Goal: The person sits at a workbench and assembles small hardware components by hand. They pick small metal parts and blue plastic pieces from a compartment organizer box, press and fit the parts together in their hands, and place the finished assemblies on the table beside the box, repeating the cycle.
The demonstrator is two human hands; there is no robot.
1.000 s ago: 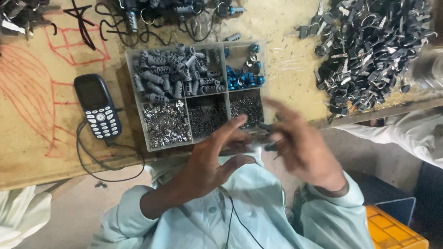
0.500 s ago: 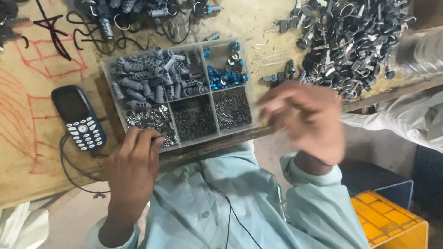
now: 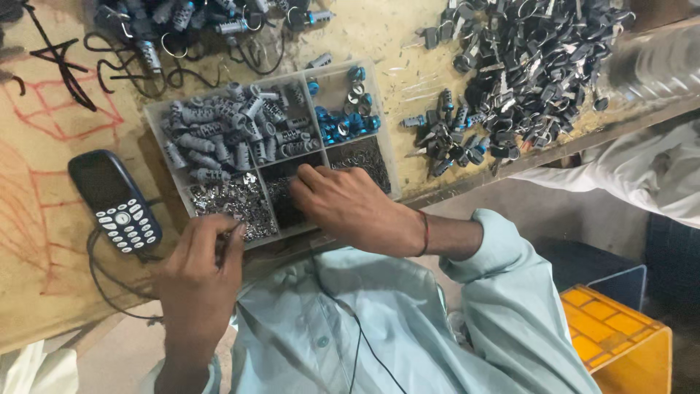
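My right hand [image 3: 354, 208] digs fingers into the parts tray [image 3: 379, 131] on the bench [image 3: 44, 182], middle front compartment; grip unclear. Left hand [image 3: 198, 273] pinches something small at tray's front-left edge, beside phone [image 3: 115, 201].

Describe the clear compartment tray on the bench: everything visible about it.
The compartment tray is a shallow, clear plastic box with dividers, lying flat and slightly skewed on the worn wooden bench. The large upper-left cell holds grey ribbed cylinders, the upper-right one blue rings; three lower cells hold small silvery and dark metal bits. The right hand reaches into the lower middle cell; the left hand rests at its near-left corner.
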